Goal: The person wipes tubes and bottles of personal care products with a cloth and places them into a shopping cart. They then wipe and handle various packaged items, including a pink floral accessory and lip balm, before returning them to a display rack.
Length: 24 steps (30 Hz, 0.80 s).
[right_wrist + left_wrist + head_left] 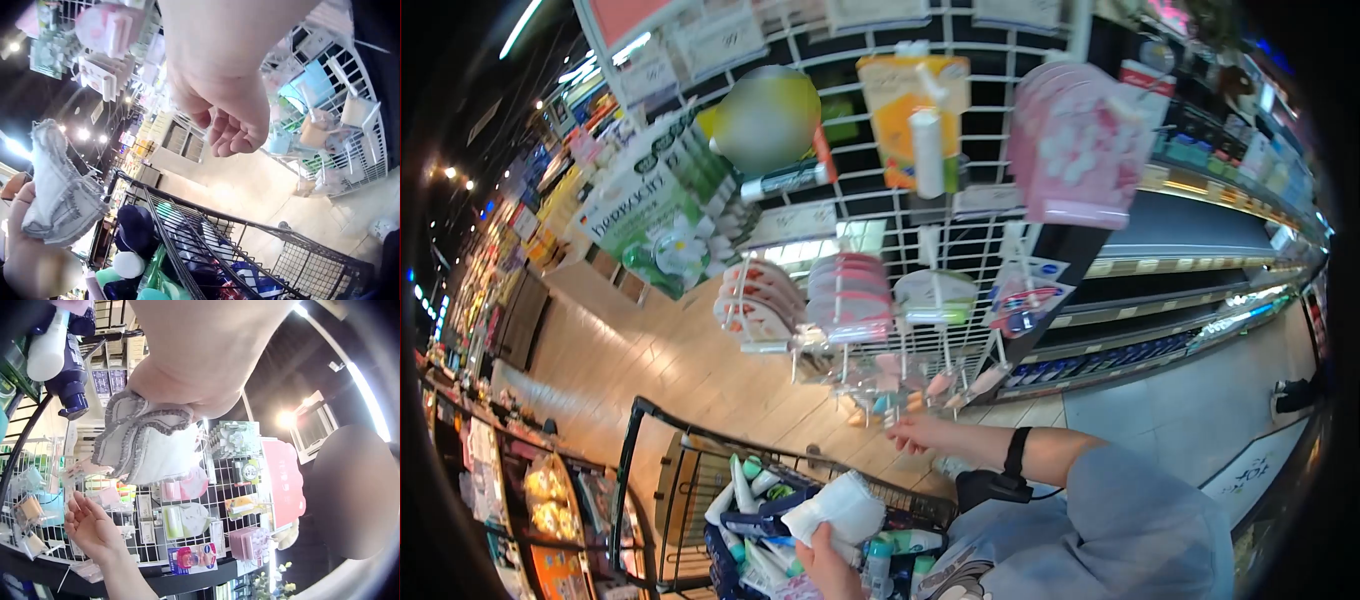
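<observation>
My left hand (827, 566) grips a white folded cloth with grey trim (837, 508) low in the head view, above the cart. The same cloth (150, 440) fills the left wrist view, and it shows at the left of the right wrist view (59, 187). My right hand (910, 433) reaches to the bottom of a white wire rack (870, 215) and holds nothing. Its fingers (234, 128) are loosely curled, its palm (90, 528) bare. Small hanging items (890, 395) are just above it.
A black wire shopping cart (638, 470) holds several bottles and packs below my hands. The rack carries green-white boxes (660, 210), an orange pack (915, 100) and pink packs (1080, 150). Long shelves (1180, 300) run to the right, another display (530, 500) stands at the left.
</observation>
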Available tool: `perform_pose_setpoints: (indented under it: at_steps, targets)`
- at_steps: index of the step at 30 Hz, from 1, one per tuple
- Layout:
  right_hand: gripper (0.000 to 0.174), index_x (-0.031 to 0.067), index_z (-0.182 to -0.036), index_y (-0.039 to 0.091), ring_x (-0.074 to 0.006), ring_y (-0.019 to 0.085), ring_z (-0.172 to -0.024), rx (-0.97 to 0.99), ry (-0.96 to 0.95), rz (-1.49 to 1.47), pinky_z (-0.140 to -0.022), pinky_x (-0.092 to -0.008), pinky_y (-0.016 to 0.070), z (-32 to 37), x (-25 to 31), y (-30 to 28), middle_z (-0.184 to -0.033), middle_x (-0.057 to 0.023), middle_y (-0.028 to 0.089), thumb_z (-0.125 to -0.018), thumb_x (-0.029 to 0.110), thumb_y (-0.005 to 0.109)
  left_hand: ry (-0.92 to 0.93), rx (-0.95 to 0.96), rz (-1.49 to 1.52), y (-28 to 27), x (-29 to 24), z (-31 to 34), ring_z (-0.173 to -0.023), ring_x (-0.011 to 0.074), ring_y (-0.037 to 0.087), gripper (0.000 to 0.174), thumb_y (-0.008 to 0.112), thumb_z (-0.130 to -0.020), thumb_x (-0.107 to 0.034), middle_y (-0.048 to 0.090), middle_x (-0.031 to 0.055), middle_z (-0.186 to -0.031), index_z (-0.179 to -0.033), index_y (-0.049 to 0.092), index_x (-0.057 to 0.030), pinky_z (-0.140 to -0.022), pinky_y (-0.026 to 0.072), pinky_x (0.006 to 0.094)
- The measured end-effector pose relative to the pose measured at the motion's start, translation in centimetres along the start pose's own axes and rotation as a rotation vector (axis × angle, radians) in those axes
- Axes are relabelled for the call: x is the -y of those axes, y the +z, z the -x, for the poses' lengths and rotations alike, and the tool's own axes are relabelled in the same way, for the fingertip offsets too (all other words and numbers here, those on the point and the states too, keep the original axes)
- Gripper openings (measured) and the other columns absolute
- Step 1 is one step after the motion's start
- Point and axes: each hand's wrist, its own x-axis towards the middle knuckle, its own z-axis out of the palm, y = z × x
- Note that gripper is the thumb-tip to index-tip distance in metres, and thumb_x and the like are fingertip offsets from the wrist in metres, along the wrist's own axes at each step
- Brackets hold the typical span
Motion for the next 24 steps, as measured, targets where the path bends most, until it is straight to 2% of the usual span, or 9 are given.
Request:
perform_pose_setpoints:
  at_steps: [1,4,5,7,11,14,17,20,24]
  targets:
    - [0.025,0.0077,-0.097,0.061,-0.0087,0.053,-0.061,0.003,-0.050,0.152,-0.051,-0.0231,0.0431,1.6,1.0,0.0,-0.080,-0.0024,0.060,-0.090,0.030,0.052,-0.070,0.002,-0.032,0.2,-0.5,0.4,-0.103,0.0276,0.057,0.044,0.058,-0.083,-0.005,0.057,0.0169,-0.115,-0.124,0.046,0.0071,-0.088,0.0465,0.0361]
    - [0.029,0.0062,-0.101,0.062,-0.0086,0.057,-0.067,-0.084,-0.227,0.361,-0.057,-0.0227,0.0462,7.3,3.4,-1.6,-0.083,-0.0017,0.062,-0.092,0.031,0.049,-0.030,0.072,0.033,-0.3,0.4,0.7,-0.101,0.0300,0.058,0.045,0.061,-0.082,-0.010,0.057,0.0190,-0.115,-0.122,0.048,0.0061,-0.085,0.0489,0.0380]
    - [0.029,0.0035,-0.100,0.062,-0.0091,0.059,-0.071,-0.092,-0.342,0.300,-0.063,-0.0236,0.0483,8.8,3.6,-2.5,-0.082,-0.0032,0.062,-0.093,0.028,0.048,-0.020,0.094,0.040,-0.3,0.4,0.9,-0.101,0.0300,0.058,0.045,0.061,-0.082,-0.010,0.057,0.0190,-0.115,-0.122,0.048,0.0061,-0.085,0.0489,0.0380]
    - [0.024,0.0019,-0.099,0.061,-0.0092,0.059,-0.072,-0.308,-0.473,0.237,-0.066,-0.0239,0.0484,12.6,4.5,-3.6,-0.081,-0.0041,0.062,-0.094,0.021,0.048,-0.096,0.057,-0.025,-0.4,0.0,1.8,-0.101,0.0299,0.058,0.046,0.062,-0.081,-0.010,0.057,0.0185,-0.114,-0.122,0.048,0.0056,-0.084,0.0493,0.0381]
    - [0.008,0.0045,-0.100,0.052,-0.0060,0.049,-0.067,-0.843,-1.036,0.093,-0.062,-0.0209,0.0420,16.5,5.3,-6.8,-0.075,0.0011,0.052,-0.092,0.007,0.051,-0.049,0.164,0.003,-1.0,1.3,2.6,-0.101,0.0291,0.058,0.045,0.062,-0.081,-0.010,0.057,0.0182,-0.113,-0.121,0.049,0.0055,-0.083,0.0496,0.0376]
    - [0.018,0.0034,-0.105,0.050,-0.0052,0.047,-0.069,-1.042,-1.244,0.025,-0.062,-0.0188,0.0410,20.2,9.0,-7.6,-0.081,0.0005,0.052,-0.088,0.004,0.056,0.002,0.259,-0.013,-0.6,1.1,4.4,-0.100,0.0281,0.058,0.046,0.062,-0.081,-0.010,0.057,0.0176,-0.113,-0.122,0.048,0.0050,-0.083,0.0492,0.0365]
    - [0.023,0.0029,-0.108,0.050,-0.0071,0.047,-0.067,-1.116,-1.261,0.053,-0.062,-0.0200,0.0415,20.6,11.2,-8.7,-0.079,-0.0006,0.052,-0.086,0.005,0.059,-0.006,0.274,-0.011,-0.7,1.2,5.8,-0.100,0.0273,0.058,0.047,0.062,-0.081,-0.010,0.057,0.0171,-0.114,-0.123,0.048,0.0042,-0.084,0.0485,0.0360]
    - [0.027,0.0042,-0.110,0.050,-0.0060,0.045,-0.068,-1.020,-1.167,0.233,-0.061,-0.0185,0.0391,19.7,11.6,-10.4,-0.083,0.0004,0.051,-0.086,0.006,0.061,-0.022,0.204,-0.032,-1.0,0.9,7.0,-0.101,0.0274,0.057,0.048,0.062,-0.081,-0.010,0.057,0.0168,-0.115,-0.124,0.046,0.0031,-0.085,0.0480,0.0364]
    - [0.016,-0.0016,-0.091,0.059,-0.0114,0.048,-0.064,-1.057,-1.178,0.352,-0.057,-0.0252,0.0406,20.1,11.9,-10.2,-0.074,-0.0047,0.050,-0.084,0.012,0.063,-0.003,0.076,-0.021,-0.6,0.2,8.9,-0.103,0.0294,0.056,0.049,0.060,-0.081,-0.011,0.055,0.0173,-0.117,-0.126,0.045,0.0031,-0.087,0.0473,0.0378]
